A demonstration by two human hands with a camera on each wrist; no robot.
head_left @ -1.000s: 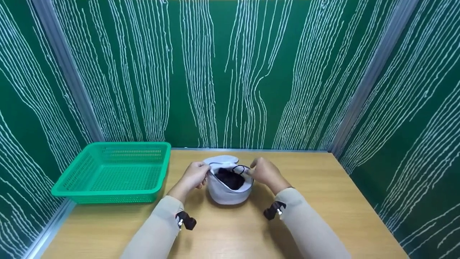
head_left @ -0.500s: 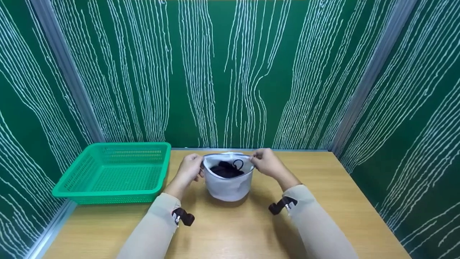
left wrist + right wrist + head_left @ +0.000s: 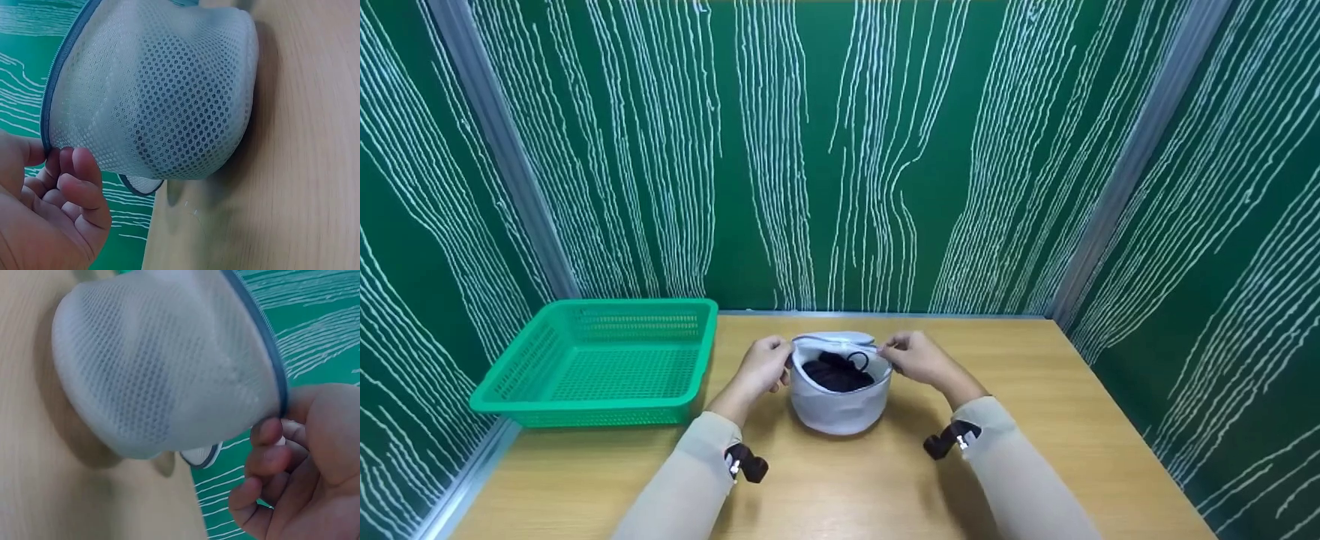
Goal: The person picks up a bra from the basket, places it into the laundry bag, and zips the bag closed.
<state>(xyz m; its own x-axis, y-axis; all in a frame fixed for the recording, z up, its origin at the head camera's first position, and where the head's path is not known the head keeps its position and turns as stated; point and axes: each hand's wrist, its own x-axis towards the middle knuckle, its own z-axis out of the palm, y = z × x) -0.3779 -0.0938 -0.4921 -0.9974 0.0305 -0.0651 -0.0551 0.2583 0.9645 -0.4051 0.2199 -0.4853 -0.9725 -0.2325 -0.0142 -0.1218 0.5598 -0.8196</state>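
Observation:
A white mesh laundry bag [image 3: 840, 409] with a dark zip edge stands near the middle of the table, its top unzipped and gaping. Inside lies a bundled black item [image 3: 836, 373] with a thin loop sticking up; its kind is unclear. My left hand [image 3: 765, 365] pinches the bag's rim on the left. On the opposite side, the right hand [image 3: 919, 358] pinches the rim between thumb and fingertips. The lid flap [image 3: 836, 337] leans back behind the opening. In the left wrist view, dark contents show faintly through the mesh wall [image 3: 185, 101].
A green plastic basket [image 3: 592, 411] with slotted sides stands at the left on the wooden table [image 3: 840, 487]. Green panels [image 3: 937, 225] with white wavy lines rise behind the table and at both sides.
Both hands first raised the rim and spread the mouth wider, then lowered it a little. The lid flap dropped from sight and shows again behind the rim. The right hand's grip moved slightly outward.

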